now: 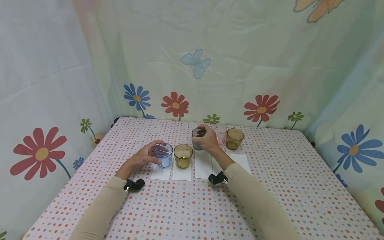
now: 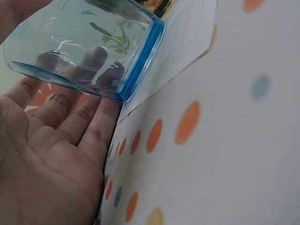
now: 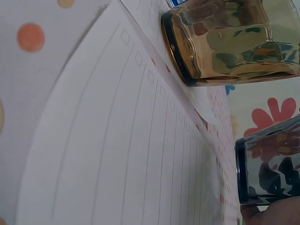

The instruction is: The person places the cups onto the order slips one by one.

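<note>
In the head view, my left hand holds a clear blue glass cup that stands on a lined paper slip. In the left wrist view, its fingers lie along the far side of the glass, with the thumb on the near side. My right hand grips a grey glass cup farther back; in the right wrist view that cup appears raised slightly, though contact with the table is hard to tell. Between the hands, an amber glass cup sits upright on a second slip.
Behind my right hand stand a pink glass cup and another amber cup. A third paper slip lies right of the nearer amber cup; another slip is partly hidden by my right forearm. A dotted cloth covers the table.
</note>
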A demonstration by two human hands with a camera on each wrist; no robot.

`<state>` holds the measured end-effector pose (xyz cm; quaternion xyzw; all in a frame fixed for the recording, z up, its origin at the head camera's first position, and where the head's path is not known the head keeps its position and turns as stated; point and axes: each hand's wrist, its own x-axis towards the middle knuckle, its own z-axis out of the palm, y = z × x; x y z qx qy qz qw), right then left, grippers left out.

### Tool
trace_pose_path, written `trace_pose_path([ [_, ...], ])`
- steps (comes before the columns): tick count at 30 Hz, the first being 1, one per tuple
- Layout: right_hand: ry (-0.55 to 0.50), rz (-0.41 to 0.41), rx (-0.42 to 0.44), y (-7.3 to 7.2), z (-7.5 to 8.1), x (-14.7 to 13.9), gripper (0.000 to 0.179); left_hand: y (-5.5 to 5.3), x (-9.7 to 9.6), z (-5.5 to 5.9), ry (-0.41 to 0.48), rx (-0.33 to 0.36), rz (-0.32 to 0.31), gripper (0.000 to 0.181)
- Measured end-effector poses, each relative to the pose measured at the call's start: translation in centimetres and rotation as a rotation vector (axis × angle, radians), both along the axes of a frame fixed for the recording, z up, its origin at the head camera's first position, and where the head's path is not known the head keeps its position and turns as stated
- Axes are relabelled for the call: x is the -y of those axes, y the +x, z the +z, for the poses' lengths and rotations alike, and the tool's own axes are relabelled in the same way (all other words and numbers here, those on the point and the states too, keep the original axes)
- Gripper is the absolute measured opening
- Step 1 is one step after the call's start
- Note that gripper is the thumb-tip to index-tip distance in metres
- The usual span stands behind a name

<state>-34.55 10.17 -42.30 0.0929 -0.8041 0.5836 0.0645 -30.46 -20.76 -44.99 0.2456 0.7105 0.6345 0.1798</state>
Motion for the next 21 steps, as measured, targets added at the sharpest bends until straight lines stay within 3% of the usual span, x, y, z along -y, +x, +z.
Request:
trace_pose_path([
  [10,-0.048,0.045,0.028,0.6,0.4,-1.0,0.056,0.1,0.0,0.0,0.001,-0.002,0.001,0.085],
  [21,-0.013,0.067,0.025,1.3,0.3,-1.5,0.054,0.1,0.1,-0.1,0.009,-0.004,0.000,0.085],
])
